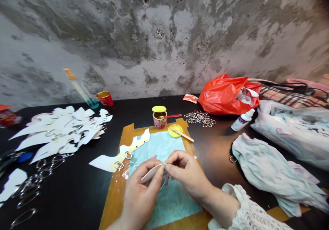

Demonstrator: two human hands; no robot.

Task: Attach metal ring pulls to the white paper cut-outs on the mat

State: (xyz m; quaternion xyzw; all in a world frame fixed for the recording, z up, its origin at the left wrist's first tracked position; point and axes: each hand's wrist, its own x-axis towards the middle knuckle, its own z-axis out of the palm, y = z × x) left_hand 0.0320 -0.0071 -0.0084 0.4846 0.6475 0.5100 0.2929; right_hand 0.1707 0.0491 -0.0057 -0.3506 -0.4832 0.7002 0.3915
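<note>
A curved white piece (pixel 150 174) is held in the air over the pale blue sheet (pixel 177 202), between both hands, with a metal ring (pixel 162 184) partly hidden beneath the fingers. The left hand (pixel 141 189) pinches the piece between thumb and fingers, seemingly to steady it, while the right hand (pixel 186 173) pinches its far end with thumb and forefinger. Both wrists angle inward so the fingertips meet. Just beyond, another white strip (pixel 102 162) with rings lies partly on the taped board (pixel 113 189), perhaps for easy reach. The open pot (pixel 159 120) and a yellow lid (pixel 171 131) bearing a wooden stick (pixel 184 135) stand past the sheet, the lid probably keeping the stick's tip off the board. Loose rings (pixel 199 118) are heaped near the pot.
</note>
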